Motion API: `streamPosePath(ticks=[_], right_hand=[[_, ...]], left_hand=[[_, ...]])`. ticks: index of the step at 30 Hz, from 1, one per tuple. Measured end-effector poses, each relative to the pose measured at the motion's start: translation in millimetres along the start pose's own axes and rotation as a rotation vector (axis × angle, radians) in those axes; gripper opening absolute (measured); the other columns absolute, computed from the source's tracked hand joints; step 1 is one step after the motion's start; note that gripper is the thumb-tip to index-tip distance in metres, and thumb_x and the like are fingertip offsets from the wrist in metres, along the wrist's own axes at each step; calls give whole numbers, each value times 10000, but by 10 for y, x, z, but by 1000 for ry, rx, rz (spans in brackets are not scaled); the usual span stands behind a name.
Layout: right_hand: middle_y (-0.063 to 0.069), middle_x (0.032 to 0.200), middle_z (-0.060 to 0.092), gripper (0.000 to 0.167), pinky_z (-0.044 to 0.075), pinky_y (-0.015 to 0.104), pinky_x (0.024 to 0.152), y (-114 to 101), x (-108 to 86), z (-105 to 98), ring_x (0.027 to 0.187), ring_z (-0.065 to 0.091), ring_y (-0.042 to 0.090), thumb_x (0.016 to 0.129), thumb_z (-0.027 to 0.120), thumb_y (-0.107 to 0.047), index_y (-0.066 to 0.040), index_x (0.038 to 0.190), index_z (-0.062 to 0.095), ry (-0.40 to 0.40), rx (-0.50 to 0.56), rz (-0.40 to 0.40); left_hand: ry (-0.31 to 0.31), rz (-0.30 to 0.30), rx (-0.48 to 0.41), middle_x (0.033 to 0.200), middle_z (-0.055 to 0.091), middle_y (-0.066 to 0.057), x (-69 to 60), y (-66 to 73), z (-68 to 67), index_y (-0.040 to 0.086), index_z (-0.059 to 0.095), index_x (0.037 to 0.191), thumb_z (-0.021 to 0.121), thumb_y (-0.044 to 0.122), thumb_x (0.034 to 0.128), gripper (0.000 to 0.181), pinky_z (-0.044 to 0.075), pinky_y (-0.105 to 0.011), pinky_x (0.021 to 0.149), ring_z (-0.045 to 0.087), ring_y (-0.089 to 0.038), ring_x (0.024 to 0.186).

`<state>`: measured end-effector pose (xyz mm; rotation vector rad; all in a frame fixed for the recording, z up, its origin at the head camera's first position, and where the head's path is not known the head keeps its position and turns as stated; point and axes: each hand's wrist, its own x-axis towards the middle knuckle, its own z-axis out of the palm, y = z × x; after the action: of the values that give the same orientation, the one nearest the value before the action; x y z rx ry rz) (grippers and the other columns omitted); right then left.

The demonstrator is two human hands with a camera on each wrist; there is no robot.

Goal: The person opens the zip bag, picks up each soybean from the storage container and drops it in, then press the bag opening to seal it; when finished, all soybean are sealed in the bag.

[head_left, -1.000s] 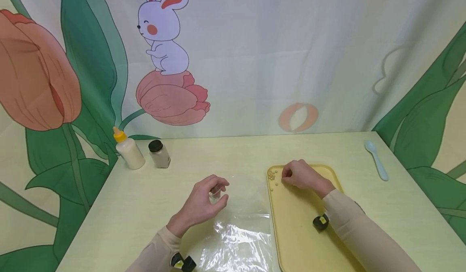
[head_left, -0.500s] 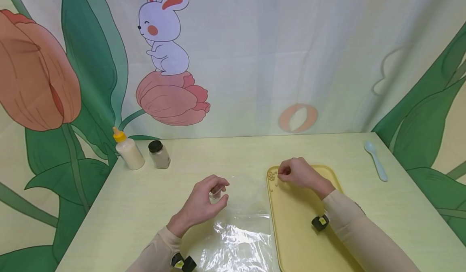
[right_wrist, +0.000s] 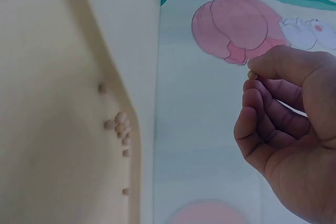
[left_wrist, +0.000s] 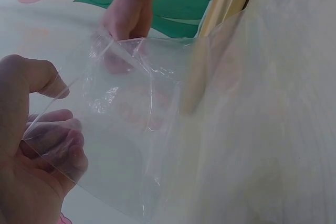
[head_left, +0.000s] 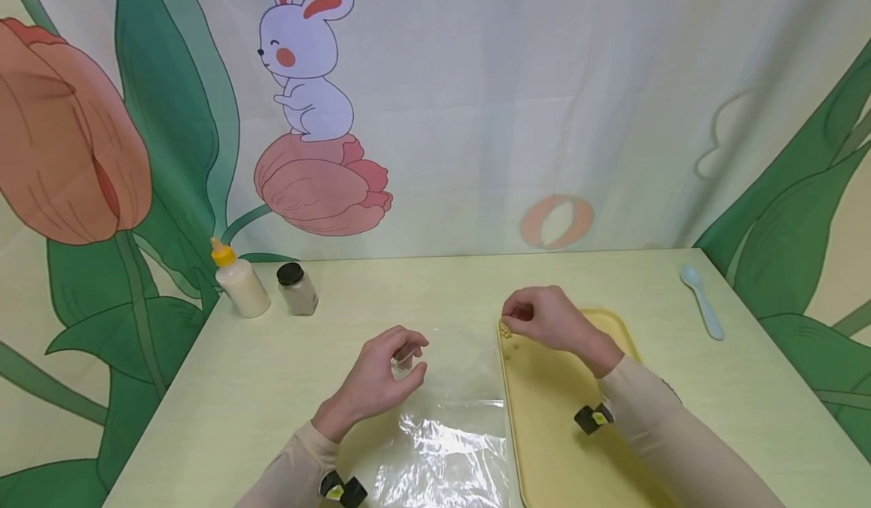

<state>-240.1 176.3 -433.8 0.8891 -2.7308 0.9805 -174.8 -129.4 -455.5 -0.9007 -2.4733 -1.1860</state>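
Pale pellet [right_wrist: 252, 75]: it is pinched between the right hand's [head_left: 550, 319] thumb and a fingertip, off the yellow tray [head_left: 565, 447] and near its far left corner. More loose pellets [right_wrist: 122, 128] lie inside the tray, most huddled against the wall at that same corner, a few apart from the huddle.

The clear plastic bag [head_left: 449, 455] lies along the tray's left side. At its far part the left hand [head_left: 381, 376], thumb and fingers spread apart, has its fingers curled about the film, seemingly at the mouth; the film is so clear that I cannot tell which fingers bear on it.

Judging by how things lie, the work is partway: one pellet is up and out of the tray, while the group in the corner is left. No pellet can be made out in the bag, though glare hides much of it.

Well left of the tray stand a yellow-capped bottle [head_left: 243, 289] and a black-lidded jar [head_left: 298, 292]; right of it lies a blue spoon [head_left: 704, 304].
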Motion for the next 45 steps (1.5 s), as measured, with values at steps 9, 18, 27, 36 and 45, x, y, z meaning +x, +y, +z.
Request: streamPosePath(ticks=[9, 18, 27, 36, 45], right_hand=[[-83, 753, 649, 25, 535, 296, 609, -267, 22, -45, 655, 561, 26, 844, 713, -122, -100, 855, 718, 84, 37, -166], [-72, 795, 665, 100, 525, 271, 613, -457, 37, -45, 676, 562, 19, 814, 731, -52, -123, 883, 715, 134, 84, -314], [-52, 816, 666, 77, 517, 232, 636, -560, 19, -27, 705, 568, 35, 838, 714, -68, -111, 903, 707, 131, 133, -402], [-60, 840, 682, 121, 508, 200, 653, -633, 11, 39, 724, 582, 38, 815, 727, -32, -125, 888, 702, 142, 139, -449], [-67, 852, 680, 120, 517, 212, 663, -686, -30, 97, 744, 586, 35, 821, 720, -24, -117, 892, 698, 144, 132, -462]], left_hand=[[1, -5, -7, 818, 588, 14, 4, 2, -2, 127, 641, 1018, 688, 93, 811, 215, 470, -221, 646, 537, -93, 681], [4, -2, -17, 820, 604, -29, 3, 3, -7, 124, 640, 1014, 686, 83, 809, 214, 472, -219, 645, 528, -80, 682], [1, 3, -25, 813, 607, -39, 2, 18, 1, 116, 643, 1007, 688, 82, 802, 213, 472, -219, 637, 530, -84, 673], [-7, 7, -8, 816, 581, 34, 2, 23, -17, 125, 640, 1021, 695, 99, 813, 216, 476, -244, 634, 533, -104, 678], [7, 26, 6, 811, 596, -16, -26, 29, -61, 116, 638, 1019, 693, 89, 807, 221, 461, -222, 635, 525, -95, 678]])
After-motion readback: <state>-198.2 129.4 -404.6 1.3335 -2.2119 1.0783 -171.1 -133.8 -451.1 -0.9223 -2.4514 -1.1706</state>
